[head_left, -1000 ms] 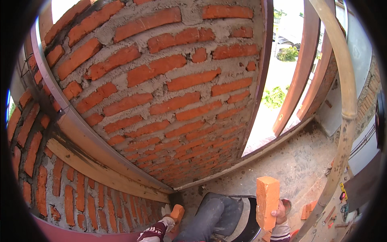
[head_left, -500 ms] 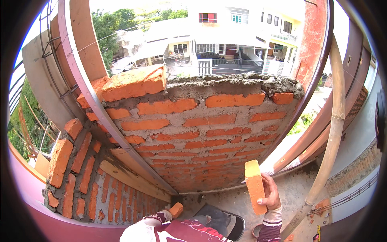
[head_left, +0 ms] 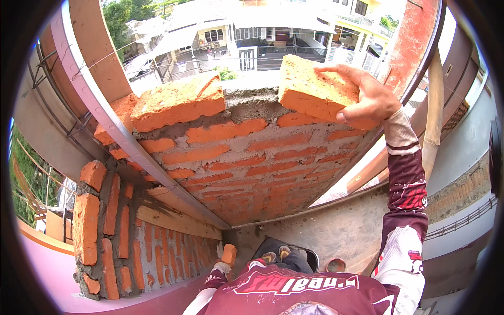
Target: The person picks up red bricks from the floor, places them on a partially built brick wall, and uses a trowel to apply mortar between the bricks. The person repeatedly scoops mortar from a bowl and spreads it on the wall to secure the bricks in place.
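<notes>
brick (head_left: 314,90) atop the mortared wall (head_left: 236,157), under the right hand (head_left: 367,100); grip closed on its right end

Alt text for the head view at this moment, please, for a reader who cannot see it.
The person's right hand holds an orange brick over the mortar bed atop a red brick wall, beside an already laid top brick. The left hand hangs low near the wall's foot, by a small orange object. Houses lie beyond.

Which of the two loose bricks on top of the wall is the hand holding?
The right-hand brick. The right hand grips its end above the mortar bed, while the other top brick sits untouched at the left, by the metal post.
</notes>
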